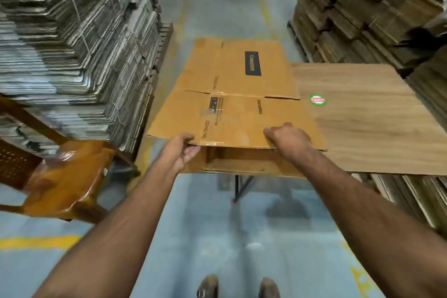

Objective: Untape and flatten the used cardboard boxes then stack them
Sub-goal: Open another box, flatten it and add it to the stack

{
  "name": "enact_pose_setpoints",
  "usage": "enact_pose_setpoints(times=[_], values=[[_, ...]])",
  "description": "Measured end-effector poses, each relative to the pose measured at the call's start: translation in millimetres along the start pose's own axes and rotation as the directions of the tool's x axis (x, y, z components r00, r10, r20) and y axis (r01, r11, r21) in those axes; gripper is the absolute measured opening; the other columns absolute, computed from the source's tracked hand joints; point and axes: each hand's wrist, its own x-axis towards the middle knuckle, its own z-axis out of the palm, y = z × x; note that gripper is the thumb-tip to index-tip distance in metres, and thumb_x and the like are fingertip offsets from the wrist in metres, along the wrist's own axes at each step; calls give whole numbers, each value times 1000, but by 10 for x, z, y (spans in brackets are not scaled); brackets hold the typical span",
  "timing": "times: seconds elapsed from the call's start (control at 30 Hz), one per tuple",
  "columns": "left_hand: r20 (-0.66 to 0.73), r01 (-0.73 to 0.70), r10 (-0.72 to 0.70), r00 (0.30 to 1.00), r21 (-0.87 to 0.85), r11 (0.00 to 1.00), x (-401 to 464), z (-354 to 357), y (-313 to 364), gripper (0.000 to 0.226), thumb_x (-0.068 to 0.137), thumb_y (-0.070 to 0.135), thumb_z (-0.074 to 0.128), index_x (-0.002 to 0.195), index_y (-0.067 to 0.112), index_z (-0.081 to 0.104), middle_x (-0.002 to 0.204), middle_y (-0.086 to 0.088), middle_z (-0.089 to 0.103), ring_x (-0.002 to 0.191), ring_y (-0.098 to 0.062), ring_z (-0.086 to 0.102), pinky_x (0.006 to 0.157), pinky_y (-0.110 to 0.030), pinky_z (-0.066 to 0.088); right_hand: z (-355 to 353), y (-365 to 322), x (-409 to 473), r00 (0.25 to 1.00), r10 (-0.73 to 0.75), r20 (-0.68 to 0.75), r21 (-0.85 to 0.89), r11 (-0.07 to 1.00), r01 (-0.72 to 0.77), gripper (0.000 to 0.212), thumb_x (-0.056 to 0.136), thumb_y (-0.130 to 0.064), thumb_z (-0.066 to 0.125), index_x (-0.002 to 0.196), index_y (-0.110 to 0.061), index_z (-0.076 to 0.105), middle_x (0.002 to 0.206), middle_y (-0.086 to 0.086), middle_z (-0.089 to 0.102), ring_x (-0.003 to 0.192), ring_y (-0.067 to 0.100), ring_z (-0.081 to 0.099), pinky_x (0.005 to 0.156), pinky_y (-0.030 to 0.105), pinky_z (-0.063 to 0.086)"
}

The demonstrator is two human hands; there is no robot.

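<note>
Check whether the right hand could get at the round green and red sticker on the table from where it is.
Probably yes. The right hand grips the flattened box, and the sticker lies uncovered on the bare table just beyond it, nothing between. It would have to let go first.

A wood-grain table (pixel 367 123) stands on the grey floor (pixel 217 237) on dark folding legs (pixel 239 189). A round green and red sticker (pixel 317 100) sits on its top near the left part. A flattened box (pixel 237 94) lies over the table's left end, overhanging toward the aisle, with more cardboard (pixel 242 164) under its near edge. The floor carries yellow painted lines (pixel 38 242), a brown plastic chair (pixel 65 176) to the left, and tall stacks of flat cardboard (pixel 72 43) along both sides of the aisle.
</note>
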Motion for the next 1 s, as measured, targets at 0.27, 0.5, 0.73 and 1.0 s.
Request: enact_pose_setpoints(times=[0.27,0.5,0.73,1.0], values=[[-55,232,-226,973,199,952,330,-356,-649,18,105,19,41,110,5,51,100,-13,65,96,-23,66,71,-27,57,866,-346,21,950,260,174,230,927,-296,87,79,-40,77,145,-22,24,137,14,39,124,36,43,96,52,46],[-249,186,-77,965,452,872,594,-583,-815,36,92,33,66,114,6,55,109,-10,61,78,-23,61,55,-27,57,1098,-418,17,957,253,141,239,930,-281,68,88,-36,69,143,-27,30,135,13,38,122,34,41,93,49,48],[-167,99,402,900,978,186,662,-818,-607,131,62,68,78,154,17,0,157,-25,11,143,-42,19,112,-51,31,1148,-290,114,944,267,196,226,924,-308,87,83,-51,72,149,-36,18,152,9,23,134,35,29,94,57,45],[112,-130,206,972,988,79,882,-896,-411,123,72,59,76,154,16,-5,141,-23,40,124,-42,47,98,-50,45,1279,-213,44,936,335,106,262,899,-351,91,74,-63,71,145,-25,29,154,12,27,135,37,32,98,60,44]])
